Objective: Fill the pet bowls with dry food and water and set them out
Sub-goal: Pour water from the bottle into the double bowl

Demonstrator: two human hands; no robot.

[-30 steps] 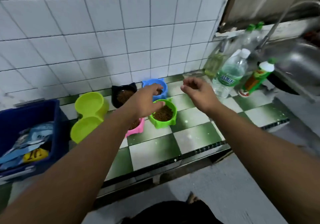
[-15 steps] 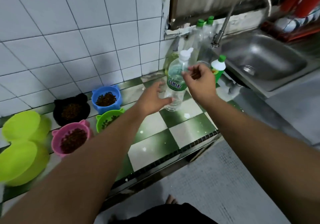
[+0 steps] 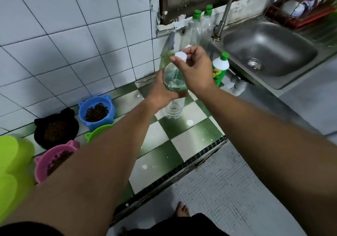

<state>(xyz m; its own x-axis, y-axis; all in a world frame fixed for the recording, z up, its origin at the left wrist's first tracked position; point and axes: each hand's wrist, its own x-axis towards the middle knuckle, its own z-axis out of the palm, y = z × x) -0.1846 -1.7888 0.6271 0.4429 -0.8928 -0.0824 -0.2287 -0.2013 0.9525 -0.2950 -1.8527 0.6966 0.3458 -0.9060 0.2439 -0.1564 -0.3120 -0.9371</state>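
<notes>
The person stands at the tiled bench with the water bottle gripped round its middle by the left hand, whose fingers are wrapped tight on the labelled part. The bottle is roughly upright near the sink end of the bench; whether its base rests on the tiles or hangs just above them, I cannot tell. The right hand sits on top, thumb and fingertips pinched on the white cap. One hand braces while the other twists, so I take this to be the opening of the bottle for the water step.

The food looks done: the blue bowl, black bowl and pink bowl show kibble, and the green bowl is mostly hidden behind the left forearm. The lime double bowl at the far left shows nothing inside and probably awaits water.

Just beside the right hand stands a dish soap bottle, with two clear green-capped bottles against the wall behind, near the tap and steel sink. A careless elbow could knock the soap over, and carrying the bottle to the lime bowl means passing over the filled bowls.
</notes>
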